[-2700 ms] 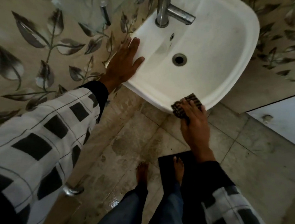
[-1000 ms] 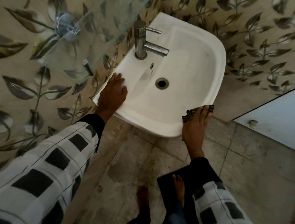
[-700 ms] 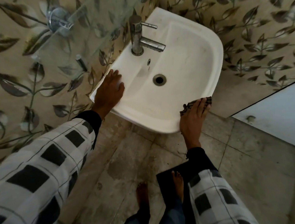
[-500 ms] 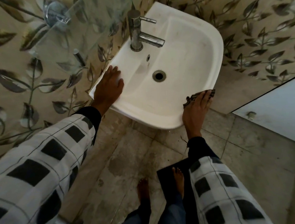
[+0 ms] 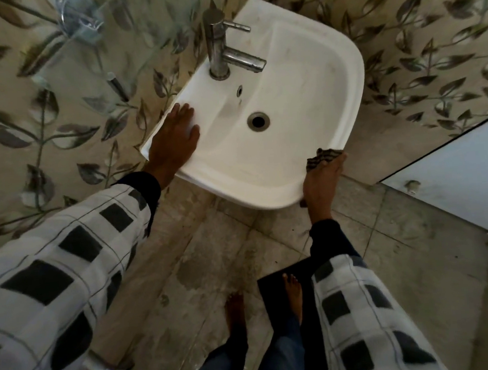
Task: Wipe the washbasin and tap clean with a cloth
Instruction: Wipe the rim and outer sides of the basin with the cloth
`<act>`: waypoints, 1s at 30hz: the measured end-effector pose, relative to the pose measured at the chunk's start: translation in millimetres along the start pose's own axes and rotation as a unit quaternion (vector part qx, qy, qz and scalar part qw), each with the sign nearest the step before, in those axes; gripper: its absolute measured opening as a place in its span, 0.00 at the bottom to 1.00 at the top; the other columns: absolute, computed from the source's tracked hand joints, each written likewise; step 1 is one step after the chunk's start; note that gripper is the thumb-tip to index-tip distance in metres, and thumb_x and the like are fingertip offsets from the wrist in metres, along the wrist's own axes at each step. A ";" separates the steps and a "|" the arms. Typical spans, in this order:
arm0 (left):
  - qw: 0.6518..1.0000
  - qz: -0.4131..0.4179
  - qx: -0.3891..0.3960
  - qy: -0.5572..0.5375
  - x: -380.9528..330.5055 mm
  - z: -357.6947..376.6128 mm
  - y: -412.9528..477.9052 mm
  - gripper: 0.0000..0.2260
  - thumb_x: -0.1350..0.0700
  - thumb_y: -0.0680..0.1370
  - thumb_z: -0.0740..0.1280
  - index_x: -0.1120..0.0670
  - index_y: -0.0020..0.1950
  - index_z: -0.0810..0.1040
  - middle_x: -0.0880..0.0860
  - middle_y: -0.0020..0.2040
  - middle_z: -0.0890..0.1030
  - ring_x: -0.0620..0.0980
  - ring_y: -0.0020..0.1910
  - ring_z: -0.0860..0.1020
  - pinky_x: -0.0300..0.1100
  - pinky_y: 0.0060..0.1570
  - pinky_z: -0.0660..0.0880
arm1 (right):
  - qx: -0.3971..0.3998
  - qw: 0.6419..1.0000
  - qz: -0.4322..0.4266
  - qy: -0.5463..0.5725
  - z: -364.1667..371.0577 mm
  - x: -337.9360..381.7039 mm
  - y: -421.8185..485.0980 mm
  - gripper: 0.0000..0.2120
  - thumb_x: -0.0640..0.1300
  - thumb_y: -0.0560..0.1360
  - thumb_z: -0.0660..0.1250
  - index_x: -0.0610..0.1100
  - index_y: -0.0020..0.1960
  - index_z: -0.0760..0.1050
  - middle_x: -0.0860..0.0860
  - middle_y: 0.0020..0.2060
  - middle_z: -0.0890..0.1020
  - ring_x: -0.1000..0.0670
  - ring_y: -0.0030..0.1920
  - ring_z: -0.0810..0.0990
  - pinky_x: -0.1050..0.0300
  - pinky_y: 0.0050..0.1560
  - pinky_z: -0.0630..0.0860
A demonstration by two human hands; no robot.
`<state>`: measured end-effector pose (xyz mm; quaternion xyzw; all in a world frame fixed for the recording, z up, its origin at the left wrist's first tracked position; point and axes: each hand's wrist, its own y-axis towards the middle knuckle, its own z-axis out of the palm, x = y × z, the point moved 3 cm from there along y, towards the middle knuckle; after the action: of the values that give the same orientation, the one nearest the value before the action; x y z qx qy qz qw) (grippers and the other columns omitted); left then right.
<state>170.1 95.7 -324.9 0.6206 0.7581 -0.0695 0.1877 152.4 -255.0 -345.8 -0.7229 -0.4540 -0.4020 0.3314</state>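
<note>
A white wall-mounted washbasin (image 5: 303,98) fills the upper middle of the head view, with a drain hole (image 5: 258,121) in its bowl. A chrome tap (image 5: 221,48) stands at its back rim, spout pointing right. My left hand (image 5: 175,143) lies flat and empty on the basin's left rim, fingers apart. My right hand (image 5: 322,178) presses a dark checked cloth (image 5: 322,157) against the outer front-right edge of the basin, fingers over the cloth.
Leaf-patterned tiles cover the wall around the basin. A glass shelf (image 5: 103,50) with a chrome bracket juts out at upper left. A white door panel (image 5: 455,180) stands at right. My bare feet stand on the stained tile floor, one on a dark mat (image 5: 276,281).
My right hand has slid the cloth along the basin's outer front edge toward the right corner. My left hand has stayed on the left rim. The camera view has shifted.
</note>
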 end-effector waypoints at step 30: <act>0.941 0.328 0.017 0.077 -184.8 31.7 150.7 0.23 0.49 0.85 0.51 0.54 0.79 0.64 0.53 0.81 0.59 0.56 0.80 0.56 0.55 0.76 0.57 | -0.030 0.950 -0.195 -0.241 9.6 -1.8 37.0 0.31 0.29 0.75 0.64 0.24 0.75 0.57 0.26 0.75 0.57 0.28 0.76 0.57 0.31 0.72 0.64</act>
<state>351.5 -51.0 -266.3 0.8414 0.5236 0.0310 0.1303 188.8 -261.2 -356.0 -0.7054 -0.6398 -0.2860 0.1057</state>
